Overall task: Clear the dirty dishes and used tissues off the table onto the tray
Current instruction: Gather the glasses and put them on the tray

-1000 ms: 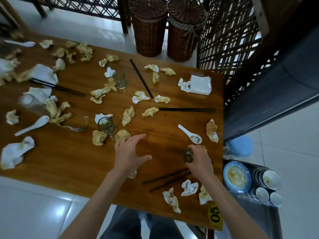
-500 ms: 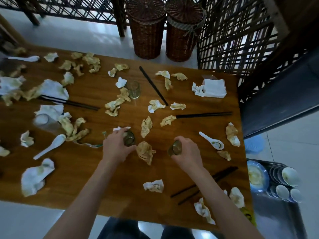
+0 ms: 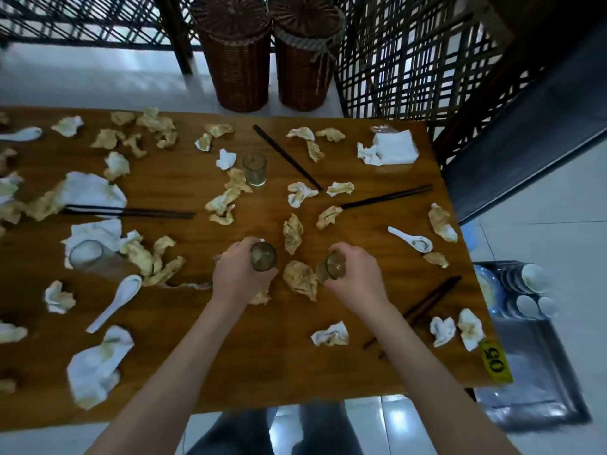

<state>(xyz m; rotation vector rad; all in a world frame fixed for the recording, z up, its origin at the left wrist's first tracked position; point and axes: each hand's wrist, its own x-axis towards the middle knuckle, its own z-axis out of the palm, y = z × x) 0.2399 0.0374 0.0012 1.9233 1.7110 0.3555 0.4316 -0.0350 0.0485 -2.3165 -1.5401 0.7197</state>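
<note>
Wooden table [image 3: 203,362], contents left to right. White spoon [image 3: 115,302], left of the left hand. Left hand [image 3: 238,277]: fingers wrapped around a small glass [image 3: 263,256]. Crumpled stained tissue [image 3: 300,279], on the table between the hands. Right hand [image 3: 356,275]: fingers closed around a second small glass [image 3: 335,266]. Metal tray [image 3: 532,372], right of the table, holding stacked bowls [image 3: 532,277].
</note>
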